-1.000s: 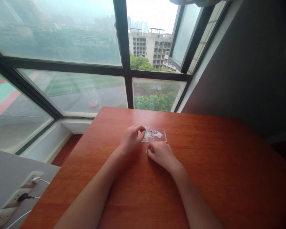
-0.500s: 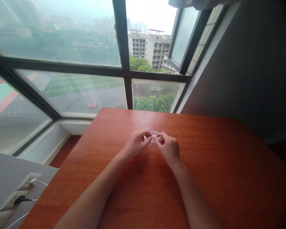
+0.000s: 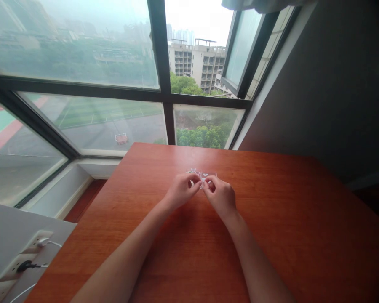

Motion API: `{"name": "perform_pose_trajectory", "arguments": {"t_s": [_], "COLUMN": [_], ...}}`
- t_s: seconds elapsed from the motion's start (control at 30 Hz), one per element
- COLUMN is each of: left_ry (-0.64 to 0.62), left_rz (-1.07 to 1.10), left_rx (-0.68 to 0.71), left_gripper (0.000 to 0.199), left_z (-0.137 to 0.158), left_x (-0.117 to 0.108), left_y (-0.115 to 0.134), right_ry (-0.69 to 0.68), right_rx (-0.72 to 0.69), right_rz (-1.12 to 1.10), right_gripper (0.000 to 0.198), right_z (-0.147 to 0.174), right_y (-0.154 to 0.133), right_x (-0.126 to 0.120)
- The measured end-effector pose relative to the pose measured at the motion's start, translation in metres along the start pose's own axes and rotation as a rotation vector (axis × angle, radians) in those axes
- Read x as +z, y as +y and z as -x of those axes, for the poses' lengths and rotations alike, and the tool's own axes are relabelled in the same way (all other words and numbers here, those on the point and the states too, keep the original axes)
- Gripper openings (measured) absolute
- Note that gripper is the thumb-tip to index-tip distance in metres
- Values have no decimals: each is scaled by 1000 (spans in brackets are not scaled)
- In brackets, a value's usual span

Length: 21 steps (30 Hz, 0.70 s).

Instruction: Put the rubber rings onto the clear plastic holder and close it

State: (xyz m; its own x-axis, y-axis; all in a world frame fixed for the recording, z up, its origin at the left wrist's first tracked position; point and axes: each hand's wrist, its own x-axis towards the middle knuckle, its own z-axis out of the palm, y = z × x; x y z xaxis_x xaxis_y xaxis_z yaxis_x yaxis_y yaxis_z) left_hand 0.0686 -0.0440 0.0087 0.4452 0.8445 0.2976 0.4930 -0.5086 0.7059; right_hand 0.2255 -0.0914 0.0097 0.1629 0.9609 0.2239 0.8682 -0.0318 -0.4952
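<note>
A small, clear plastic packet [image 3: 205, 174] with white and pinkish print is between my hands, above the middle of the table. My left hand [image 3: 180, 190] pinches its near edge with thumb and forefinger. Right beside it, my right hand [image 3: 221, 194] pinches the same edge, and the two sets of fingertips nearly touch. Fingers cover part of the packet, so I cannot make out what is inside it.
The reddish-brown wooden table [image 3: 189, 252] fills the lower view. Dark-framed windows [image 3: 167, 97] stand behind it, one pane [image 3: 243, 50] swung outward. At the lower left are wall sockets [image 3: 22, 265] with plugs and white cables. A dark wall [image 3: 328, 92] rises at the right.
My right hand has shifted slightly left, bringing its fingertips closer to my left hand's. The packet stays pinched in almost the same place.
</note>
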Motion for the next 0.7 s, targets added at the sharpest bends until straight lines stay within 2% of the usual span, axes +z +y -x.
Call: {"name": "perform_pose_trajectory", "arguments": {"t_s": [0.13,0.27,0.47,0.7], "left_ry": [79,95,105,62], "left_rz": [-134,-175,-232,-215], "left_rx": [-23,-39,-53,-63], "left_gripper": [10,11,12,11], "left_z": [0,-1,-2,-3], "left_x": [-3,-4,-1,0], "left_y": [-5,-9,-6,-6], "right_ry": [-19,-41,-73,-83], "right_rx": [90,130,108,80], "right_rz": [71,115,153,155], "right_gripper": [17,17,17,19], "right_z": [-4,-6,-5,-4], "right_y": [6,10,5,4], "right_x": [-4,-7,-5,-6]}}
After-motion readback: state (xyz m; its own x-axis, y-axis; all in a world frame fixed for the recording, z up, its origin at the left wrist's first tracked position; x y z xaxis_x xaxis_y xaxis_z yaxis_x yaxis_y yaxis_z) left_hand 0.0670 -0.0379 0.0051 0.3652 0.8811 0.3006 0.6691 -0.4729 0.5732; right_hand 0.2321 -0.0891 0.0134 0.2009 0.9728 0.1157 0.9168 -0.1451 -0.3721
